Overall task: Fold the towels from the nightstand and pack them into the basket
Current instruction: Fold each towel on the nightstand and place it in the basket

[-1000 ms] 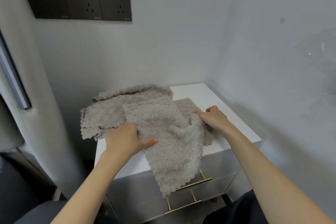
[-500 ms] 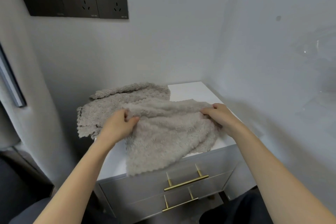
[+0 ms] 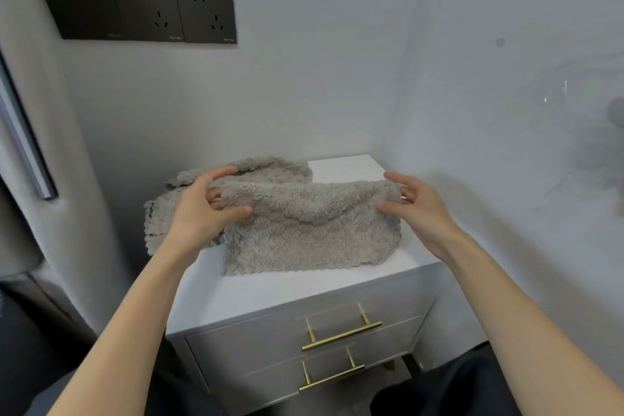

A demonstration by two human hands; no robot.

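L hand (image 3: pixel 199 213) & R hand (image 3: pixel 422 209) hold towel (image 3: pixel 310 233) corners over nightstand (image 3: pixel 270 290).

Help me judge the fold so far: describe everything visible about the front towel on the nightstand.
The front towel is beige-grey and fluffy, with a bumpy pile and a scalloped hem. It looks folded over and is spread wide across the white nightstand top. The left hand and right hand pinch its two upper corners, raised slightly. Behind it lies a second towel, rumpled.

Bedroom — nightstand (image 3: pixel 270 294), wall sockets (image 3: pixel 141 7)
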